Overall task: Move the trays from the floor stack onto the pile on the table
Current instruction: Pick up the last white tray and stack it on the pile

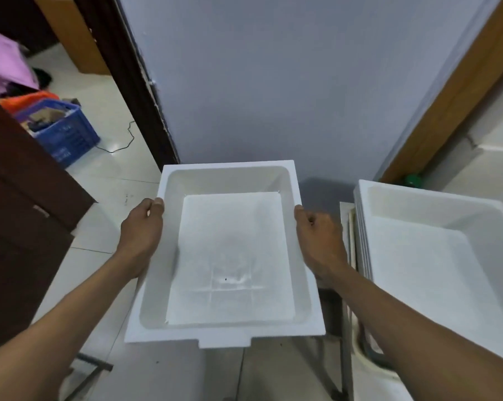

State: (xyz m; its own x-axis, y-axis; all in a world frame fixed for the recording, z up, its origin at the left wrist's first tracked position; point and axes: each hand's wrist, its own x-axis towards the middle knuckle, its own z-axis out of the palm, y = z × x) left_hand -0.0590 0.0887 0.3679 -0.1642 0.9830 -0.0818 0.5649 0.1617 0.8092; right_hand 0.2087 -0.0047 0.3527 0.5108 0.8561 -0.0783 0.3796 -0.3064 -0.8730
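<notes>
A grey wall (pixel 273 76) and a pale tiled floor (pixel 105 180) fill the view. On the right, a pile of white trays (pixel 435 256) sits nested, its worktop mostly hidden. A single white foam tray (pixel 230 256) is held in mid-air above the floor. The left hand (pixel 142 230) has its grip closed on the tray's left rim, the right hand (pixel 319 238) on the right rim. A blue crate (pixel 68 134) stands far left

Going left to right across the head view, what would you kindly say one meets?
Blue crate → left hand → held tray → right hand → pile of trays.
</notes>
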